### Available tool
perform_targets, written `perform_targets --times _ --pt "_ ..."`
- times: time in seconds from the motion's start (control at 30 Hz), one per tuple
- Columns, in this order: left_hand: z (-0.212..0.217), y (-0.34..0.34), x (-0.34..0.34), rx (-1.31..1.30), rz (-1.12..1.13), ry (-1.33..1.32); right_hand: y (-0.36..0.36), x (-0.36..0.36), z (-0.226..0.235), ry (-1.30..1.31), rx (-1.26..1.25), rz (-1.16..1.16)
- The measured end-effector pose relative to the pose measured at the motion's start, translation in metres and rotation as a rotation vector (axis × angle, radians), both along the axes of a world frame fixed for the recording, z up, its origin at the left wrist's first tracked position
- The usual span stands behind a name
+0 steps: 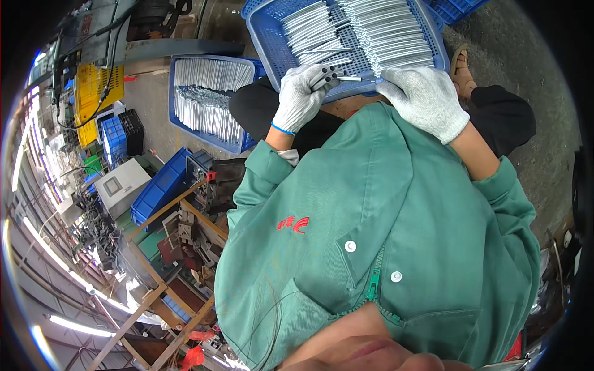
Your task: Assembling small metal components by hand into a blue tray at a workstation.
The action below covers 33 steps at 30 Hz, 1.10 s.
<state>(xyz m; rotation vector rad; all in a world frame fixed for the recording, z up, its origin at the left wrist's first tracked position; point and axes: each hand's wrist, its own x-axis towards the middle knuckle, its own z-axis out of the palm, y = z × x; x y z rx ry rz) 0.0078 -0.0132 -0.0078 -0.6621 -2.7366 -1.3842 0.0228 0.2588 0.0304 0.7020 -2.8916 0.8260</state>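
A white knitted glove covers my left hand (300, 93), whose fingers are closed round a small bundle of metal tubes (326, 75) with their dark hollow ends toward the right. My right hand (426, 100), gloved the same way, has thumb and fingers pinched together on a slim rod-like piece (351, 78). This piece is pale at its left part and thin near my fingertips; its exact kind is too small to tell. It spans the gap between the hands. Beneath and beyond both hands stands a blue plastic basket (440, 46) with silvery tubes (396, 34) in two rows.
A second blue basket (175, 133) packed with tubes stands at the left by my knee. Farther left are a yellow crate (93, 83), a grey box with a small screen (122, 185), a blue bin (154, 193) and a wooden frame (164, 287). My sandalled foot (463, 77) rests right of the near basket.
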Motion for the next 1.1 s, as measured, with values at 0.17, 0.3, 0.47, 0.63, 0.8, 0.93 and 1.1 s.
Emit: perform_targets --times 0.17,0.3,0.47,0.63,0.8,0.93,1.1 --pt "0.014 0.004 0.005 -0.059 0.007 -0.023 0.001 0.000 -0.002 0.021 0.009 0.017" --pt "0.016 0.004 0.009 -0.085 0.019 0.010 -0.001 -0.002 0.002 -0.062 0.033 -0.006" --pt "0.016 0.009 0.012 -0.137 0.052 0.144 -0.001 0.001 0.004 -0.124 0.023 -0.002" --pt "0.019 0.013 0.012 -0.196 0.068 0.263 0.000 -0.002 0.003 -0.087 -0.011 0.002" --pt "0.016 0.012 0.012 -0.212 0.067 0.294 -0.001 0.001 -0.002 -0.084 0.007 -0.002" --pt "0.016 0.011 0.012 -0.214 0.073 0.284 -0.002 0.000 0.001 -0.137 0.010 0.008" --pt "0.018 0.011 0.011 -0.194 0.074 0.268 -0.002 -0.008 0.009 -0.250 -0.028 -0.031"
